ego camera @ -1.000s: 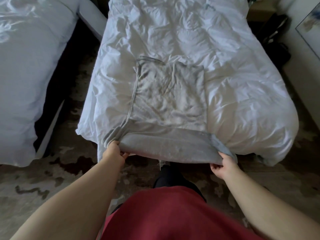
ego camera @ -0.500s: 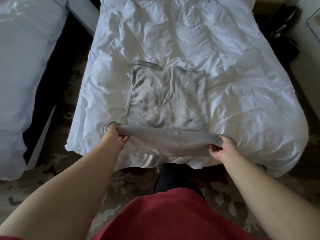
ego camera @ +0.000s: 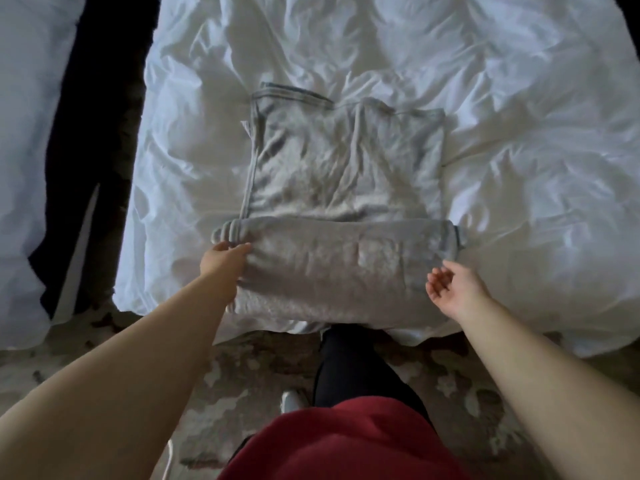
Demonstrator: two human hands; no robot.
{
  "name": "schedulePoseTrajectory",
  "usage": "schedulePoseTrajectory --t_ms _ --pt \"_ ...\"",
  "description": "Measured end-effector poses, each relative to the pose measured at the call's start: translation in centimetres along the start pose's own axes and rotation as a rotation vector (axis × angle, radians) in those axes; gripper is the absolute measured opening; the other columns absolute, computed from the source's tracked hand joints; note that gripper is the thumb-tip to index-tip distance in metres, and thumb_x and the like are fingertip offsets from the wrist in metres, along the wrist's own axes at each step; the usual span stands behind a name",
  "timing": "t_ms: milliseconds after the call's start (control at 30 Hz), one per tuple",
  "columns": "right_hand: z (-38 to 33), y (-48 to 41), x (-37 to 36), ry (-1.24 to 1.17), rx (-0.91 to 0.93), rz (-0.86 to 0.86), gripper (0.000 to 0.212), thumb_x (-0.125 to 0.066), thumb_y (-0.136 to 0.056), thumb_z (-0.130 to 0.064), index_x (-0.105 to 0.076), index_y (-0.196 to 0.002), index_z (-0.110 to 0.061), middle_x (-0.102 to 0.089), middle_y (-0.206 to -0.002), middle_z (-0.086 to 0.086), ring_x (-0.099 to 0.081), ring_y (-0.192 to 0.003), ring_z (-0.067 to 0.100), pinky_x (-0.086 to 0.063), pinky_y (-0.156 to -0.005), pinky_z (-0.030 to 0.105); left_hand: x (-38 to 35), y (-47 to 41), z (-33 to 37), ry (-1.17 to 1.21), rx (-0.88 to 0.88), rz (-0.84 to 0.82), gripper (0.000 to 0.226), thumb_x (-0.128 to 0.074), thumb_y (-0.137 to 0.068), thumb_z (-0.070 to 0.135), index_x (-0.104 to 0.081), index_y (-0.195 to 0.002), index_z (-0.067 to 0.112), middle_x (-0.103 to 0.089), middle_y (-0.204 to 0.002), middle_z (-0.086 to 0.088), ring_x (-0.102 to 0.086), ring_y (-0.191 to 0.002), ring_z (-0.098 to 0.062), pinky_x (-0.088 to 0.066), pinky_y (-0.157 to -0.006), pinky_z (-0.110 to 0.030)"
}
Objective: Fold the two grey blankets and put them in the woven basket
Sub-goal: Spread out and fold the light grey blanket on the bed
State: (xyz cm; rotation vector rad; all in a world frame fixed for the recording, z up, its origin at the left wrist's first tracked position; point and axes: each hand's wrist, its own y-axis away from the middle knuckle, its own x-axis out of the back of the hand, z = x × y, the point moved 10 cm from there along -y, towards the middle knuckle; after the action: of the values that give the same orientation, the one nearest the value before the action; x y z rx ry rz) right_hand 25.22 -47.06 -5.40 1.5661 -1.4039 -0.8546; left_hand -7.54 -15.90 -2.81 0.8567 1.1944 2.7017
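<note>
1. Grey blanket (ego camera: 343, 174): lies partly folded on the white bed (ego camera: 519, 168), close to its foot end. The near portion is turned over into a thick band across the full width. The far portion lies flat and creased, with a hemmed border along its left and far edges. The number of layers inside the band cannot be made out.
2. Left hand (ego camera: 221, 263): fingers fairly straight, tips resting on the band's left end beside a bunched roll of hem. It is unclear whether the thumb catches any cloth.
3. Right hand (ego camera: 450, 289): palm turned inward, fingers loosely spread and holding nothing, just beside the band's right end. Contact with the cloth cannot be told.
4. The bed: rumpled covering, cut off at the top and right edges of the frame.
5. Second bed (ego camera: 27, 133): white, cut off at the left edge, with a dark gap between it and the first.
6. Patterned floor (ego camera: 242, 375): bears a dark-clad leg (ego camera: 349, 362) and a pale shoe (ego camera: 291, 401). A red garment (ego camera: 346, 441) is cropped by the bottom edge.
</note>
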Motion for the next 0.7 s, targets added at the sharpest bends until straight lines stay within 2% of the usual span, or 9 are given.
schedulePoseTrajectory --t_ms 133,200,267,333,367,433,533,633,700 --pt "-1.3 -1.6 0.1 0.079 0.011 0.025 0.025 -0.051 -0.096 -0.024 -0.050 -0.073 -0.016 -0.050 -0.070 -0.003 -0.051 -0.063 0.010 -0.042 -0.061 0.024 -1.4 -1.9 1.9 -0.169 -0.089 0.012 0.042 -0.072 -0.079 0.036 -0.066 -0.111 0.009 -0.066 -0.093 -0.012 -0.053 -0.062 -0.017 -0.040 -0.049 -0.024" --pt "-2.8 -2.4 -0.3 0.090 0.021 0.034 0.023 -0.052 -0.096 -0.024 -0.051 -0.074 -0.015 -0.050 -0.071 -0.003 -0.052 -0.064 0.010 -0.042 -0.060 0.023 -2.1 -2.9 2.9 -0.168 -0.082 0.020 0.042 -0.073 -0.074 0.032 -0.066 -0.107 0.007 -0.068 -0.094 -0.017 -0.059 -0.064 -0.020 -0.049 -0.052 -0.027" --pt "-4.9 -3.2 -1.0 0.098 0.043 0.047 0.022 -0.052 -0.096 -0.024 -0.052 -0.076 -0.015 -0.050 -0.072 -0.003 -0.052 -0.065 0.010 -0.043 -0.060 0.023 -2.9 -3.8 4.3 -0.166 -0.067 0.034 0.055 -0.072 -0.072 0.033 -0.060 -0.121 0.013 -0.066 -0.112 -0.014 -0.067 -0.087 -0.030 -0.059 -0.075 -0.042" --pt "-7.4 -4.0 -2.2 0.119 0.074 0.062 0.021 -0.053 -0.095 -0.023 -0.052 -0.076 -0.016 -0.049 -0.071 -0.003 -0.051 -0.065 0.009 -0.043 -0.060 0.023 -3.6 -4.8 6.6 -0.257 -0.098 0.069 0.068 -0.071 -0.075 0.039 -0.048 -0.135 0.018 -0.058 -0.127 -0.011 -0.061 -0.108 -0.031 -0.051 -0.094 -0.042" --pt "-8.7 -4.4 -2.9 0.134 0.092 0.069 0.020 -0.053 -0.095 -0.023 -0.052 -0.076 -0.018 -0.049 -0.070 -0.003 -0.051 -0.064 0.009 -0.043 -0.060 0.023 -4.0 -5.4 7.9 -0.296 -0.123 0.080 0.070 -0.070 -0.076 0.041 -0.045 -0.138 0.019 -0.058 -0.129 -0.011 -0.059 -0.111 -0.031 -0.049 -0.097 -0.042" --pt "-11.3 -5.5 -4.6 0.162 0.121 0.077 0.019 -0.053 -0.095 -0.020 -0.052 -0.076 -0.020 -0.049 -0.070 -0.003 -0.051 -0.063 0.010 -0.043 -0.060 0.024 -5.4 -6.8 10.3 -0.314 -0.151 0.077 0.070 -0.071 -0.078 0.039 -0.044 -0.138 0.018 -0.062 -0.123 -0.011 -0.062 -0.104 -0.029 -0.051 -0.094 -0.039" --pt "-14.9 -7.5 -7.6 0.196 0.151 0.073 0.019 -0.053 -0.095 -0.018 -0.051 -0.076 -0.017 -0.048 -0.069 0.000 -0.050 -0.061 0.012 -0.045 -0.058 0.024 -7.3 -9.1 13.4 -0.287 -0.165 0.077 0.068 -0.072 -0.079 0.035 -0.044 -0.138 0.018 -0.066 -0.108 -0.005 -0.063 -0.077 -0.020 -0.051 -0.072 -0.027" --pt "-18.0 -9.6 -10.9 0.266 0.177 0.059 0.014 -0.055 -0.094 -0.019 -0.053 -0.081 -0.014 -0.049 -0.073 0.001 -0.052 -0.061 0.012 -0.048 -0.056 0.024 -9.6 -11.9 16.0 -0.218 -0.147 0.013 0.071 -0.071 -0.079 0.038 -0.042 -0.141 0.016 -0.066 -0.113 -0.008 -0.067 -0.086 -0.024 -0.055 -0.073 -0.032" --pt "-19.3 -10.9 -13.1 0.300 0.169 0.029 0.010 -0.056 -0.094 -0.021 -0.055 -0.088 -0.013 -0.052 -0.079 0.002 -0.054 -0.063 0.012 -0.049 -0.055 0.024 -10.7 -13.6 17.3 -0.164 -0.123 -0.010 0.071 -0.072 -0.079 0.041 -0.044 -0.139 0.014 -0.066 -0.113 -0.011 -0.067 -0.083 -0.023 -0.054 -0.063 -0.029"
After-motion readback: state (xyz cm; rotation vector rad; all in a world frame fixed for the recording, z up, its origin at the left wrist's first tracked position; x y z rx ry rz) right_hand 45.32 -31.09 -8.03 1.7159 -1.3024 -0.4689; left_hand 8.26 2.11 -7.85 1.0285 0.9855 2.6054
